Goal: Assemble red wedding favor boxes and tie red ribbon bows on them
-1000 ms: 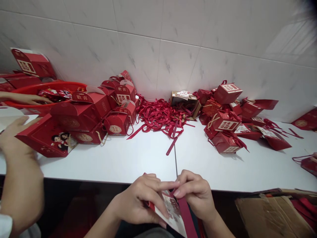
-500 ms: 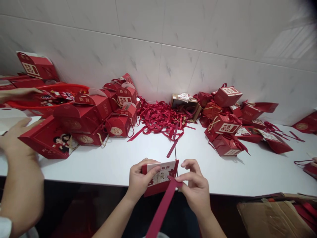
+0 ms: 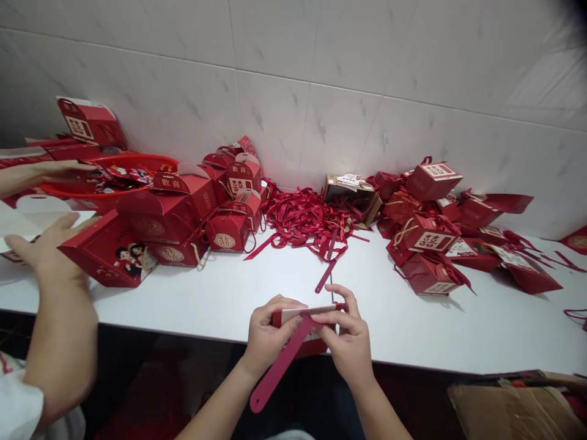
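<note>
Near the table's front edge, I hold a small red gift box [image 3: 315, 348] with a whitish card or panel [image 3: 293, 313] along its top. My left hand [image 3: 267, 336] is closed around its left side, the thumb at the front beside the strap. A flat dark-pink strap [image 3: 280, 376] with a hole in its lower end slants down toward me from the box. At the strap's upper end my right hand [image 3: 347, 339] pinches it against the box with thumb and fingers. The fingers hide most of the box front.
A heap of red ribbons [image 3: 300, 217] lies by the wall beside an open cardboard box [image 3: 355, 198]. Red gift boxes are stacked left [image 3: 160, 214] and right [image 3: 431, 235]. At far left, a co-worker's hands [image 3: 55, 244] are by a red basin [image 3: 137, 162] of sweets. A carton [image 3: 509, 409] stands lower right.
The box has tilted, so its printed face is mostly hidden. My right hand has moved left, closer to my left, and the strap's holed end has come into view. The view has shifted slightly.
</note>
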`<state>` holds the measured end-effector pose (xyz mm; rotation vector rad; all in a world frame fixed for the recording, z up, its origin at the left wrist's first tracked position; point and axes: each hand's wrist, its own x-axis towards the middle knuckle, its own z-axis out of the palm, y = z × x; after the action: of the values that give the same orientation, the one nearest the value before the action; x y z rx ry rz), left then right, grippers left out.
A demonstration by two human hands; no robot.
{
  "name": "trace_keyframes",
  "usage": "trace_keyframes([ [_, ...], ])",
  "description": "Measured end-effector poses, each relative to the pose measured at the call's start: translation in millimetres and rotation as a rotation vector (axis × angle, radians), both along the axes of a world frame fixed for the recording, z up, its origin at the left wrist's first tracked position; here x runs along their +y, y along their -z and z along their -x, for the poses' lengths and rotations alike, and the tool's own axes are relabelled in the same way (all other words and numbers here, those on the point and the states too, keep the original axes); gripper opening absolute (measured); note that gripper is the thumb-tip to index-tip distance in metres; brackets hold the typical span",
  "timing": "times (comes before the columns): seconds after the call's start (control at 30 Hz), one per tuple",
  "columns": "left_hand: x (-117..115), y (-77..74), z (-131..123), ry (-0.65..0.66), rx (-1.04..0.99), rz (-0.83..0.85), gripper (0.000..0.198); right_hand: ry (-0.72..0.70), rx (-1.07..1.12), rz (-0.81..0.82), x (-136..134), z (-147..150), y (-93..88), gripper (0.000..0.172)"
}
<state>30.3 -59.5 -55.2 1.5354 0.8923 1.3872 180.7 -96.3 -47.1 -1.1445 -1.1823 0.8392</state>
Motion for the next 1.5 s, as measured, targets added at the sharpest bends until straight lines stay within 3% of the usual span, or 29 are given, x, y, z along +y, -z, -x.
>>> trace_keyframes([
  [0.2, -0.5, 2.7, 1.0, 0.023, -0.038, -0.007, 0.009, -0.035, 0.008, -0.007, 0.4, 2.7, -0.3, 0.009],
  [0.33, -0.7, 4.2, 2.0, 0.031, -0.041, -0.042, 0.007, 0.096, 0.004, -0.092, 0.6, 8.5, 1.9, 0.007],
  [0.4, -1.1, 4.4, 3.0, 0.039, -0.022, -0.065, 0.005, 0.144, 0.035, -0.097, 1.7, 10.4, 2.1, 0.028],
  [0.47, -1.5, 4.0, 4.2, 0.055, -0.011, -0.087, 0.003, 0.073, 0.069, -0.046, 3.5, 10.3, 1.1, 0.039],
  [0.57, -1.8, 1.8, 7.3, 0.102, 0.001, -0.115, 0.003, -0.098, 0.137, 0.021, 5.8, 7.3, -1.7, 0.018],
  [0.63, -2.5, -1.5, 10.8, 0.159, 0.059, -0.146, 0.009, -0.108, 0.172, 0.006, 6.3, 5.1, -3.5, 0.019],
  [0.7, -4.8, -7.6, 15.8, 0.168, 0.14, -0.2, 0.03, -0.081, 0.181, -0.022, 5.4, 3.8, -5.3, 0.019],
  [0.8, -12.2, -24.0, 25.5, 0.049, 0.192, -0.343, 0.064, -0.065, 0.152, -0.057, 1.8, 3.8, -8.6, 0.018],
  [0.87, -18.3, -38.9, 32.0, 0.035, 0.207, -0.489, 0.056, -0.074, 0.122, -0.082, -1.9, 4.6, -11.2, 0.018],
  [0.97, -25.4, -60.5, 37.3, 0.097, 0.225, -0.637, 0.027, -0.109, 0.079, -0.139, -8.5, 5.7, -15.4, 0.019],
  [1.1, -25.6, -73.7, 31.4, -0.238, 0.121, -0.435, 0.019, -0.153, -0.021, -0.246, -17.1, 5.6, -20.7, 0.022],
  [1.17, -22.4, -73.8, 28.1, -0.299, 0.103, -0.346, 0.011, -0.16, -0.077, -0.292, -20.5, 4.8, -22.7, 0.023],
  [1.37, -15.8, -66.9, 40.6, -0.022, 0.202, -0.158, 0.013, -0.151, -0.135, -0.341, -24.3, 0.4, -25.8, 0.022],
  [1.5, -15.7, -66.3, 49.3, 0.212, 0.154, -0.013, 0.03, -0.144, -0.146, -0.339, -23.1, -2.3, -27.3, 0.022],
])
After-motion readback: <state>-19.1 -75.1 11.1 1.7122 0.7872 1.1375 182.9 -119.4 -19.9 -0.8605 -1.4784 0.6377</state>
